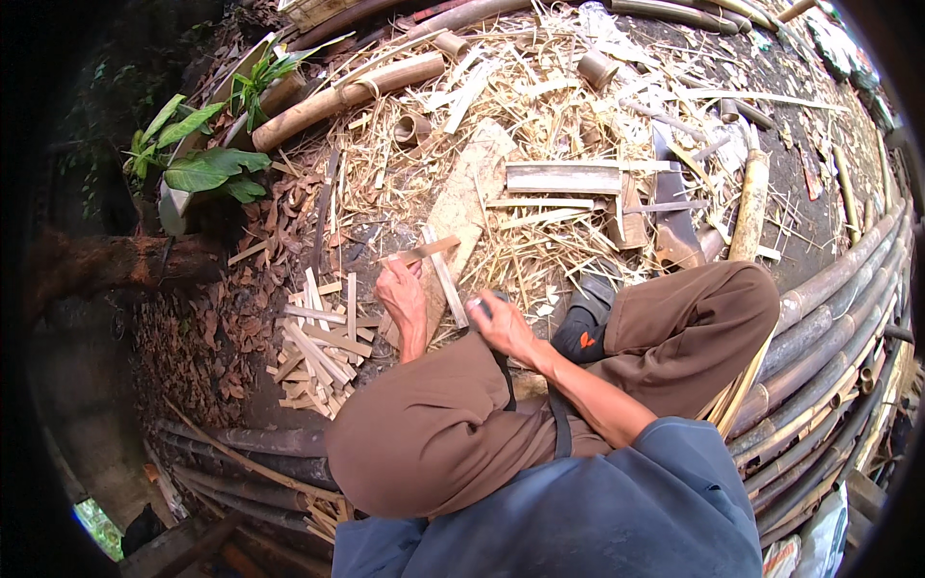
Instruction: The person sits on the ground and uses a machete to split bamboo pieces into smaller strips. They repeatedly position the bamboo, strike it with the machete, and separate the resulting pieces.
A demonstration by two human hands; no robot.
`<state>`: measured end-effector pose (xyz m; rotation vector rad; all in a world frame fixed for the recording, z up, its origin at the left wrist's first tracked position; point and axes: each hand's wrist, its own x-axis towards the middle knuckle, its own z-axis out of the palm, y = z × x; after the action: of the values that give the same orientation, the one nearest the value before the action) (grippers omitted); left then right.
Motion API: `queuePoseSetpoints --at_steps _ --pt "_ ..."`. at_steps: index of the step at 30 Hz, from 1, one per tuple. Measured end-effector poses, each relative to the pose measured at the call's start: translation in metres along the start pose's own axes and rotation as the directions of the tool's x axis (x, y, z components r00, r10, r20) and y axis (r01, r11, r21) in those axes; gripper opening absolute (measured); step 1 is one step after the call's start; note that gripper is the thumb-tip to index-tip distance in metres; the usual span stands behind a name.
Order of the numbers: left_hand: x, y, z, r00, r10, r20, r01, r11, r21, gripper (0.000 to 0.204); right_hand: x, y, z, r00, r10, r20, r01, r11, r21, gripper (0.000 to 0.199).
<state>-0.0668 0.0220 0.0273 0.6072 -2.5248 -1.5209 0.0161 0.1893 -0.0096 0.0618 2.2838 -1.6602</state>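
My left hand (403,294) is closed on a short flat bamboo strip (432,249), holding it out over a worn wooden board (467,197). My right hand (505,328) is wrapped round the dark handle of what looks like a knife (445,279). Its long pale blade points away from me and crosses the strip near its far end. Whether the edge bites into the strip is too small to tell. Beside my left wrist lies a loose pile of cut bamboo strips (323,356).
Shavings (540,125) cover the ground ahead. A saw (673,207) lies right of a split bamboo piece (564,179). A thick bamboo pole (352,96) and leafy plant (207,169) are at the far left. Long bamboo poles (819,328) run along my right side.
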Motion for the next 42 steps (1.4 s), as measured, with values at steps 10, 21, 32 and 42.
queuePoseSetpoints --at_steps 10,21,32,42 --pt "0.002 0.009 0.012 1.000 -0.003 -0.001 0.003 0.995 -0.097 0.048 0.020 0.047 -0.011 0.982 0.178 -0.069 -0.179 0.984 -0.016 0.042" --pt "-0.006 0.005 0.015 1.000 -0.006 -0.014 0.005 0.995 -0.096 0.044 -0.008 0.039 -0.014 0.984 0.176 0.009 -0.173 0.979 -0.110 0.048" --pt "-0.014 -0.124 -0.126 0.881 -0.377 -0.285 -0.034 0.551 -0.834 0.047 0.007 0.070 -0.017 0.976 0.211 -0.046 -0.215 0.966 -0.140 0.051" --pt "-0.033 -0.164 -0.067 0.932 -0.362 0.028 0.359 0.908 -0.216 0.045 0.005 0.067 -0.013 0.985 0.168 -0.024 -0.170 0.973 -0.157 0.056"
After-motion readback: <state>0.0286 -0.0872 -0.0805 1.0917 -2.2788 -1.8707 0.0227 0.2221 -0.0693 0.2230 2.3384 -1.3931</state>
